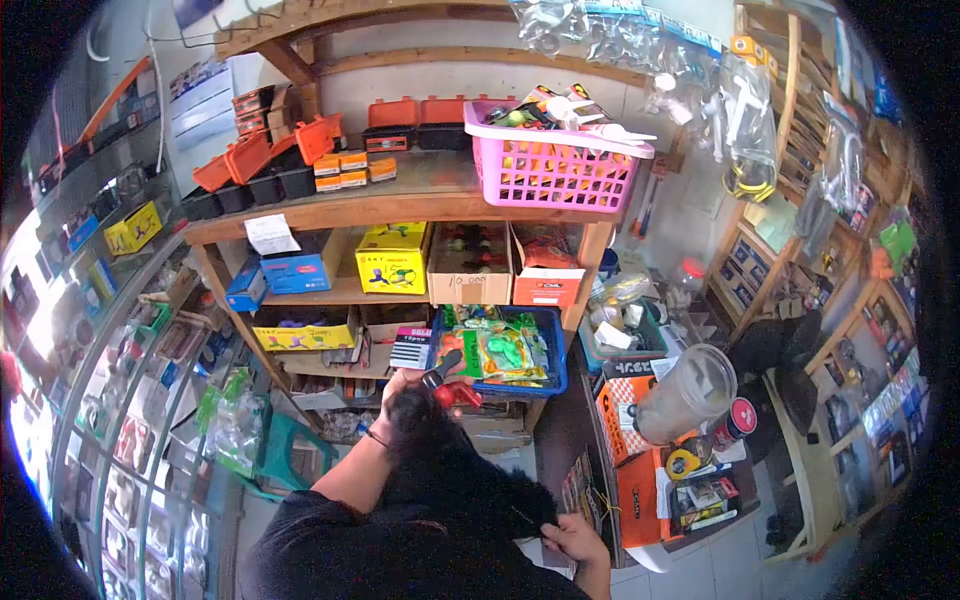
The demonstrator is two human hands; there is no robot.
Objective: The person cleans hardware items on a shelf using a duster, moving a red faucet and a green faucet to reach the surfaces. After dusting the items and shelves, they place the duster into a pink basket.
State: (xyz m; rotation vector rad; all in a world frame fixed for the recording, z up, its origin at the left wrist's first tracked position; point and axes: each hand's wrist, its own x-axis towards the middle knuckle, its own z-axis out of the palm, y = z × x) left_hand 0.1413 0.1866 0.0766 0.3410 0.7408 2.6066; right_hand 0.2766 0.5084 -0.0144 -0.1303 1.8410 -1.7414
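A fluffy black duster (490, 498) stretches across in front of my body. My left hand (392, 402) is closed round its upper end, where a dark grey handle (441, 370) sticks out past the fingers. A small red piece (458, 394) shows right beside that hand. Lower right, my right hand (574, 540) pinches the duster's outer edge between thumb and fingers. Just beyond the handle is a blue basket (562, 372) with green plastic packets (500, 348) in it.
Wooden shelves hold a yellow box (393, 258), blue boxes (297, 271) and a pink basket (560, 172). On the right stand a clear plastic jar (690, 392) and orange boxes (640, 500) with a yellow tape measure (683, 462). A green stool (290, 455) and glass display case (130, 440) are left.
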